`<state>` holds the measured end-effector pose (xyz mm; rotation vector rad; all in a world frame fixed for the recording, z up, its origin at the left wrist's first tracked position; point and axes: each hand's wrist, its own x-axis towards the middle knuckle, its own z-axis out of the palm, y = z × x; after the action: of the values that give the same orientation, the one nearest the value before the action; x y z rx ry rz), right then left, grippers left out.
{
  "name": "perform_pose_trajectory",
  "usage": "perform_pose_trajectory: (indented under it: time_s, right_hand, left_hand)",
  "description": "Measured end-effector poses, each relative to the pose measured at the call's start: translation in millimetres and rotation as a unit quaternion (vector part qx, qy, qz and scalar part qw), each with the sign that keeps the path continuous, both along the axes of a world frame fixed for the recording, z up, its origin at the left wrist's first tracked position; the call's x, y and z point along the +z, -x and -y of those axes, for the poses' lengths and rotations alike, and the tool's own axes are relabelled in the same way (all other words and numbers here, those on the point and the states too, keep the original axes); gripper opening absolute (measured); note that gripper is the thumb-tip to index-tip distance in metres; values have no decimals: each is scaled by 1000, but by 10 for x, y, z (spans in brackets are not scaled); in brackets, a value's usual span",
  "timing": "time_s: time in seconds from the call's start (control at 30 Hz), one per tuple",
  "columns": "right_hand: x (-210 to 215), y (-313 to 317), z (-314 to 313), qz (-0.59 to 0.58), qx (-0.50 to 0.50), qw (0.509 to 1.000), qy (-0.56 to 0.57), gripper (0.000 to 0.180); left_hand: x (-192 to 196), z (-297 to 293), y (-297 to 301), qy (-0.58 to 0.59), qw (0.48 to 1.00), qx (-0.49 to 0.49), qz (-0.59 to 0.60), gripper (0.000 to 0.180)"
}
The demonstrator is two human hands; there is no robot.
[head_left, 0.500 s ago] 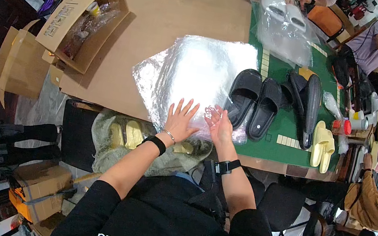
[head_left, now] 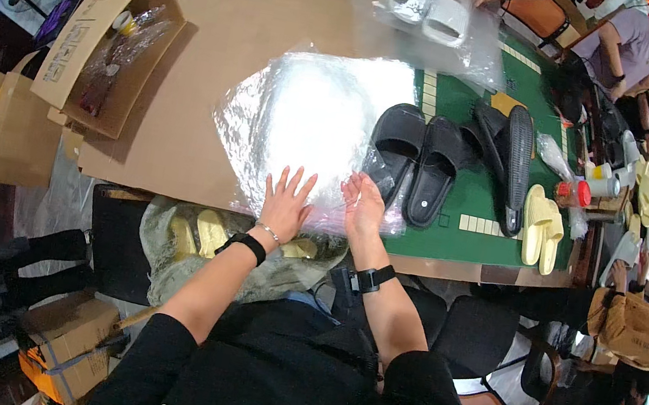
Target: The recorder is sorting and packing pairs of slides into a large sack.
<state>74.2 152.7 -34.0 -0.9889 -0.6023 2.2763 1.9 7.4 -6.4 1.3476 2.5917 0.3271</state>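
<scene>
The left hand (head_left: 287, 201) lies palm down with its fingers spread wide, pressing on the near edge of a stack of clear plastic bags (head_left: 313, 115) and gripping nothing. Just to its right, the right hand (head_left: 365, 202) is half curled, palm turned inward, at the stack's near right corner; glare on the film makes it hard to say whether a layer is caught between thumb and fingers. The stack reaches away from both hands across the table (head_left: 188, 94).

Far to the left of the grip, a cardboard box (head_left: 80, 46) rests on its side, mouth facing the hands, with crumpled clear plastic (head_left: 127, 58) inside and a white-and-yellow item (head_left: 124, 22) near the top. Below the left hand, under the table edge, a grey-green sack (head_left: 168, 266) gapes around yellow slippers (head_left: 209, 233).

Beyond the right hand, at the far side of the table, 2 white slippers (head_left: 446, 21) lie with a clear plastic bag (head_left: 478, 56) spread around them. Just right of the right hand stand 2 black slippers (head_left: 435, 170), the nearer overlapping the stack's edge. Farther right are another black pair (head_left: 514, 170), 2 pale yellow slippers (head_left: 541, 230) and a red-lidded jar (head_left: 572, 193).
</scene>
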Motion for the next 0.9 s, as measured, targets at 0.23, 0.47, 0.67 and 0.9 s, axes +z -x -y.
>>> perform_pose_trajectory:
  time_s: [0.23, 0.47, 0.67, 0.9]
  right_hand:
    - [86, -53, -65, -11, -6, 1000, -14, 13]
    - [139, -56, 14, 44, -21, 998, -42, 12]
    - [257, -55, 63, 41, -2, 998, -57, 23]
    - [245, -96, 71, 63, 24, 995, -80, 29]
  left_hand:
    - [-99, 7, 145, 16, 999, 40, -1, 61]
    - [259, -273, -94, -111, 990, -56, 68, 81]
    - [183, -335, -121, -74, 996, -34, 34, 71]
    - [116, -131, -49, -80, 986, -146, -13, 71]
